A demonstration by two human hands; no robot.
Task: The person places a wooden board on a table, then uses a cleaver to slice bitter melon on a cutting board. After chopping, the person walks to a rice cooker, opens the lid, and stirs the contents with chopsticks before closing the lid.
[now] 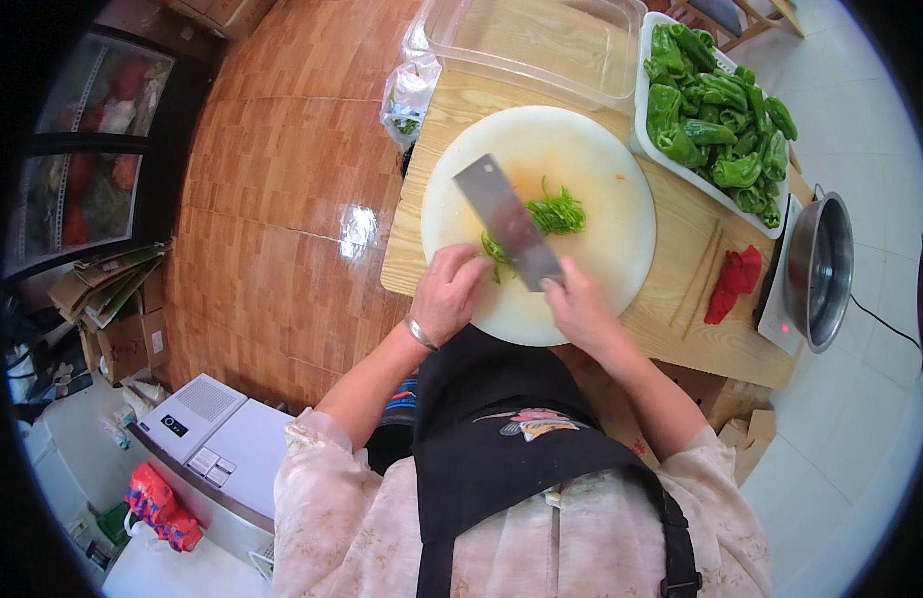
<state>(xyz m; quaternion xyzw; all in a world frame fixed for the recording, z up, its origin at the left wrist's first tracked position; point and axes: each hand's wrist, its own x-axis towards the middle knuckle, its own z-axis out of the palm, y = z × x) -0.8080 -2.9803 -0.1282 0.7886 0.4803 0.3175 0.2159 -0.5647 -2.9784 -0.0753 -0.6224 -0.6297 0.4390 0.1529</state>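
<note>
My right hand (pixel 578 303) grips the handle of a cleaver (pixel 508 223), whose broad blade lies slantwise over a round white cutting board (pixel 611 254). Under and beside the blade are thin green pepper strips (pixel 562 212), heaped on its right side. At its left edge more green pepper pieces (pixel 493 247) lie close to the fingertips of my left hand (pixel 451 288). That hand has bent fingers; whether it pinches a piece of pepper is hidden by the fingers and blur. A metal bangle circles my left wrist.
Whole green peppers (pixel 711 123) fill a white basket (pixel 640 112) at the upper right. Beyond the board stands a clear plastic tub (pixel 536 45). To the right lie chopsticks (pixel 698 280), a red cloth (pixel 734 284) and a steel bowl (pixel 820 273) on a white appliance. A plastic bag (pixel 410 101) hangs left.
</note>
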